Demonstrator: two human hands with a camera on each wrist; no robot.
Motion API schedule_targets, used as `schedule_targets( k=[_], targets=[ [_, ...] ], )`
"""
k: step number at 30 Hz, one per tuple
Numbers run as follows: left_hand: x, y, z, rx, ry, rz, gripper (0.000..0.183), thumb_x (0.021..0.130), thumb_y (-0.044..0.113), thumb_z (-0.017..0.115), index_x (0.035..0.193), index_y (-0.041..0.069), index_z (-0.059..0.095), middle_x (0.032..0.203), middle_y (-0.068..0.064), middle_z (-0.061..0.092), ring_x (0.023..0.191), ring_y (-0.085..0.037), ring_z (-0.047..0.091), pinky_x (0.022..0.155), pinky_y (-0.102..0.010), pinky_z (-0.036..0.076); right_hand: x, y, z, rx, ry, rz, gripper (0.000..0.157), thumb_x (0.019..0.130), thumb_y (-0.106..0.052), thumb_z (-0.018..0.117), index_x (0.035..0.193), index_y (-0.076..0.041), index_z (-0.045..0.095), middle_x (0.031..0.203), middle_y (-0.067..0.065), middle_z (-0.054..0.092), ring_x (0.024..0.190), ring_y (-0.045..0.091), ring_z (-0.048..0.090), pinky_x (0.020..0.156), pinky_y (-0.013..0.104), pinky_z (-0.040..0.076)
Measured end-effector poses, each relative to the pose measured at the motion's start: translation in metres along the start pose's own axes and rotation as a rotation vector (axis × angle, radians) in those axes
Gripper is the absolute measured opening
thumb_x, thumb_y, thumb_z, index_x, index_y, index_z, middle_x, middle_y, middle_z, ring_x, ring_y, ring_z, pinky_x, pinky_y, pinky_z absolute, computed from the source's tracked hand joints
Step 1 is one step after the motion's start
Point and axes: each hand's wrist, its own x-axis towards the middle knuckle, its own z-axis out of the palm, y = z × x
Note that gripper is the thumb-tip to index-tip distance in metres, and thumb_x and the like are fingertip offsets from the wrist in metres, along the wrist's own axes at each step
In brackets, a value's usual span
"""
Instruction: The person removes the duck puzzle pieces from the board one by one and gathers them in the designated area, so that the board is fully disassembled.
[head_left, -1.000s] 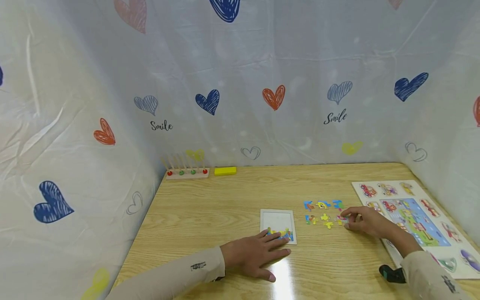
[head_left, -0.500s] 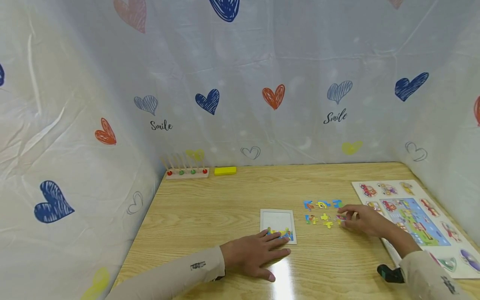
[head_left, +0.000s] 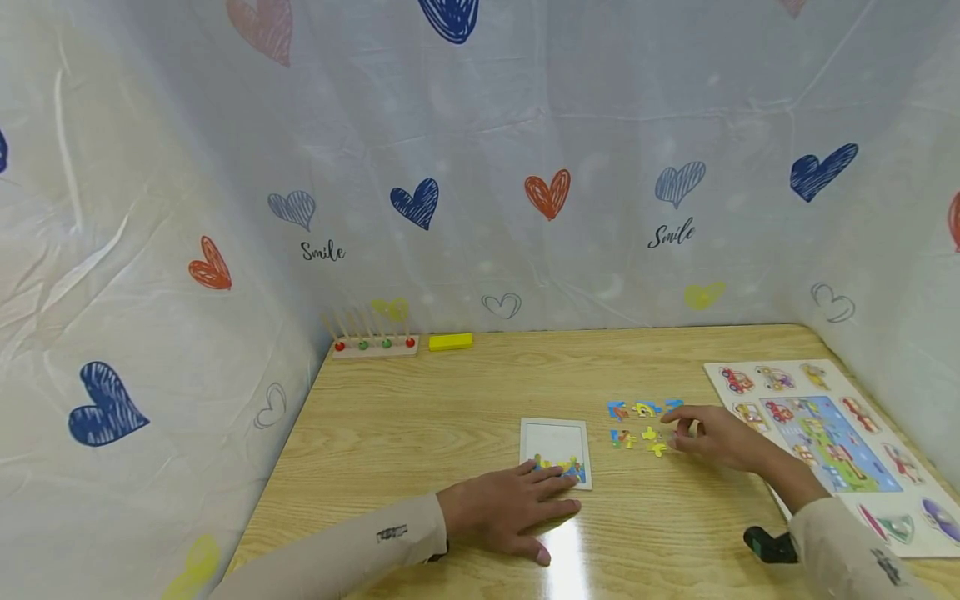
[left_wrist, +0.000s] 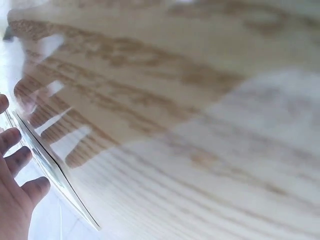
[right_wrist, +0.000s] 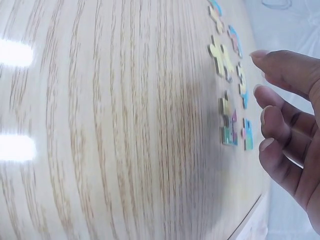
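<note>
My left hand (head_left: 513, 508) lay palm down at seven o'clock from the small white tray (head_left: 555, 438), its fingers spread apart over the near edge and gripping nothing. The tray sat flat on the wooden table (head_left: 450, 400), with twelve o'clock pointing to the cloth (head_left: 480, 125) printed with hearts behind it. Yellow and blue fitted pieces (head_left: 573, 465) filled a strip along the tray's six o'clock side, partly under my fingers, and the bare white base showed towards twelve. Just outside the tray, between two and three o'clock, the loose jigsaw pieces (head_left: 647, 409) lay in two rough rows, blue, orange and yellow. My right hand (head_left: 720, 437) was well apart from my left, at three o'clock, hovering by the right end of those rows with the fingers softly bent. In the right wrist view my thumb and fingers stood apart with a gap between them, the pieces lying on the wood nearby. Beyond that hand, also at three o'clock, a large picture board (head_left: 888, 502) lay flat, partly behind my forearm. Far off at ten o'clock stood a peg stand (head_left: 375, 350) with red and green beads, and a yellow block (head_left: 451, 342) lay just beside it, nearer eleven.
</note>
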Motion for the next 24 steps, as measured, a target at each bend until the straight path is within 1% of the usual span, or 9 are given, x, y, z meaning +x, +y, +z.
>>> schedule_targets(
  k=[3,8,15,24],
  targets=[
    [-0.001,0.001,0.001,0.019,0.012,0.016,0.076,0.101,0.068,0.029,0.162,0.024,0.020,0.170,-0.006,0.014,0.156,-0.023,0.017,0.123,-0.041,0.025,0.003,-0.005,0.001,-0.002,-0.004,-0.004,0.034,0.096,-0.017,0.069,0.124,0.003,0.064,0.089,-0.002,0.061,0.056,0.001,0.040,0.052,0.024,0.040],
    [-0.001,0.005,0.002,0.033,0.015,0.028,0.076,0.101,0.069,0.028,0.162,0.024,0.020,0.169,-0.007,0.015,0.156,-0.024,0.017,0.123,-0.041,0.025,0.009,-0.014,0.005,-0.014,-0.017,-0.039,0.032,0.097,-0.018,0.068,0.123,0.001,0.066,0.090,-0.003,0.062,0.059,0.001,0.043,0.053,0.024,0.042],
    [-0.002,0.008,0.003,0.053,-0.019,0.008,0.076,0.100,0.069,0.027,0.162,0.026,0.021,0.169,-0.005,0.019,0.155,-0.024,0.019,0.122,-0.040,0.028,0.024,-0.031,0.013,-0.043,-0.066,-0.093,0.032,0.098,-0.018,0.067,0.124,0.000,0.065,0.091,-0.003,0.062,0.058,0.000,0.044,0.053,0.023,0.043],
    [-0.003,0.008,0.003,0.030,-0.038,-0.001,0.074,0.101,0.068,0.024,0.163,0.026,0.018,0.169,-0.004,0.016,0.155,-0.024,0.018,0.122,-0.043,0.029,0.045,-0.055,0.028,-0.007,-0.144,-0.133,0.033,0.100,-0.019,0.064,0.126,0.002,0.064,0.095,-0.001,0.063,0.061,0.002,0.045,0.056,0.024,0.044]
  ],
)
